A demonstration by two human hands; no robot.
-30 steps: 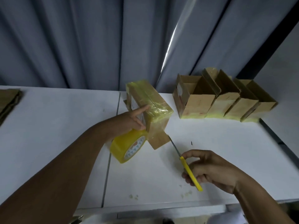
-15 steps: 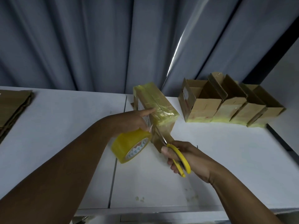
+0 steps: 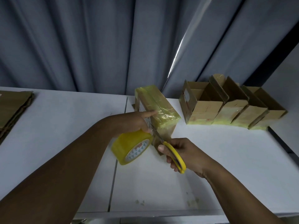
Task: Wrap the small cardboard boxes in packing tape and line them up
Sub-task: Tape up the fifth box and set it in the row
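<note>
A small cardboard box (image 3: 159,107) wrapped in yellowish tape stands on the white table (image 3: 210,159) near the middle. My left hand (image 3: 137,120) holds the yellow tape roll (image 3: 131,147) just left of the box, its forefinger stretched along the box's side. My right hand (image 3: 182,154) grips yellow-handled scissors (image 3: 174,153); their blades point up-left into the gap between roll and box, where the tape strip runs.
Several cardboard boxes (image 3: 231,105) with taped bottoms and open flaps stand in a row at the back right. Flattened cardboard (image 3: 13,109) lies stacked at the far left edge. A grey curtain (image 3: 97,42) hangs behind the table.
My right hand has brought the scissors up from the table's front to the tape between roll and box. The left hand, roll and box have stayed put.
</note>
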